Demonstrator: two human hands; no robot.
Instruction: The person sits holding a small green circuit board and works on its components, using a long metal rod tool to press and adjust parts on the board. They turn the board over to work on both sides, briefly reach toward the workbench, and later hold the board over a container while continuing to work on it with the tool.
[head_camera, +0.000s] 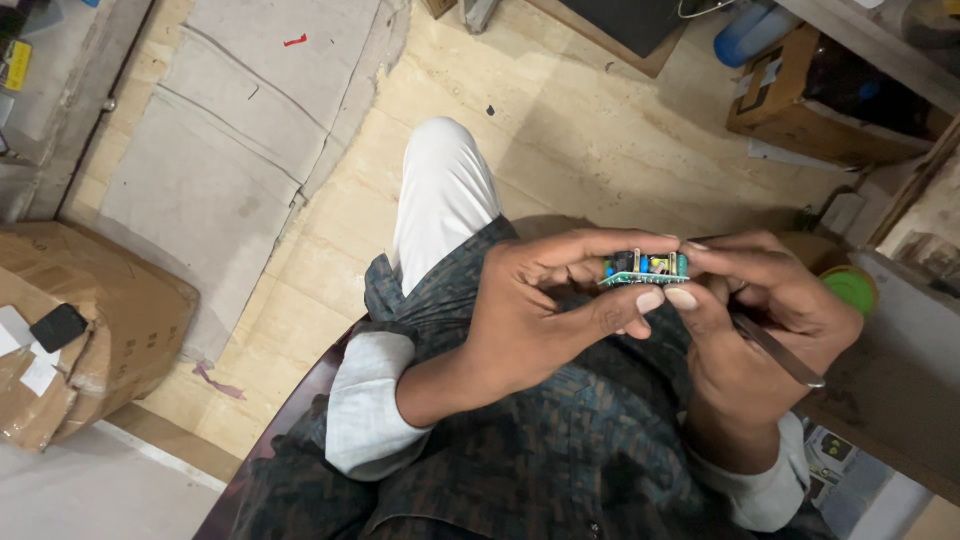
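A small green circuit board with blue and black parts on it is pinched between both my hands over my lap. My left hand grips its left end, thumb under and fingers over. My right hand holds its right end with thumb and forefinger. A pair of metal tweezers also lies in my right hand, pointing down and to the right across the palm.
A brown cardboard box with a small black object on it sits at the left. Flattened grey cardboard covers the floor beyond. A green round lid lies on the work surface at the right, behind my right hand. An open carton stands at the upper right.
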